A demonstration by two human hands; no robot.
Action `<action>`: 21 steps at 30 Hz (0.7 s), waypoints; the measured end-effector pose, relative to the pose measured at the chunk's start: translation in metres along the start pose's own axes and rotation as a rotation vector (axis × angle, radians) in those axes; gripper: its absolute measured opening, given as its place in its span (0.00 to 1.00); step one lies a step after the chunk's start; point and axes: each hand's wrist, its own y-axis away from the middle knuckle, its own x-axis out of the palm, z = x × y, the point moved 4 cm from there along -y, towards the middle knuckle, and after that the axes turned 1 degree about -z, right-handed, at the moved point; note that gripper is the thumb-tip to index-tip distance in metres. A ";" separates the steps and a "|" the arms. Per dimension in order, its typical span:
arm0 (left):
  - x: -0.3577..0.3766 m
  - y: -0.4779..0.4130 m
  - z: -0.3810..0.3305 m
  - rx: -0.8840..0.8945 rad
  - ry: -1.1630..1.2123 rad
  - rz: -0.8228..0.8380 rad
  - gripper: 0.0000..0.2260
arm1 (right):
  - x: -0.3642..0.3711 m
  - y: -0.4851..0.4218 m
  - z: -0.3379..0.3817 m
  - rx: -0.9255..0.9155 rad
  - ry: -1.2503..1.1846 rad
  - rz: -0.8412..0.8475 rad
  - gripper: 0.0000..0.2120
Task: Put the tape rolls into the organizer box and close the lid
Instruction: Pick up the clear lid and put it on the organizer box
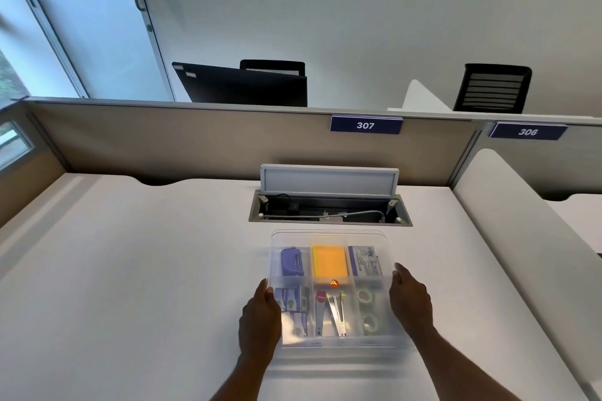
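A clear plastic organizer box point(332, 343) sits on the white desk in front of me. A translucent lid point(329, 238) lies over its top, blurred. Two tape rolls point(368, 309) lie in the front right compartment, seen through the lid. My left hand point(259, 319) grips the lid's left edge. My right hand point(410, 299) holds the lid's right edge. Other compartments hold a purple tool point(292, 261), orange sticky notes point(329, 260), a staple box point(365, 260) and metal staplers point(329, 312).
An open cable hatch point(329, 208) with a raised flap lies in the desk point(130, 270) just behind the box. A beige partition point(195, 140) with signs 307 and 306 closes the back. A white divider point(521, 238) runs along the right.
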 end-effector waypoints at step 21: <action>-0.002 -0.032 -0.011 -0.140 0.028 0.157 0.25 | -0.016 -0.018 0.015 0.054 0.044 0.041 0.17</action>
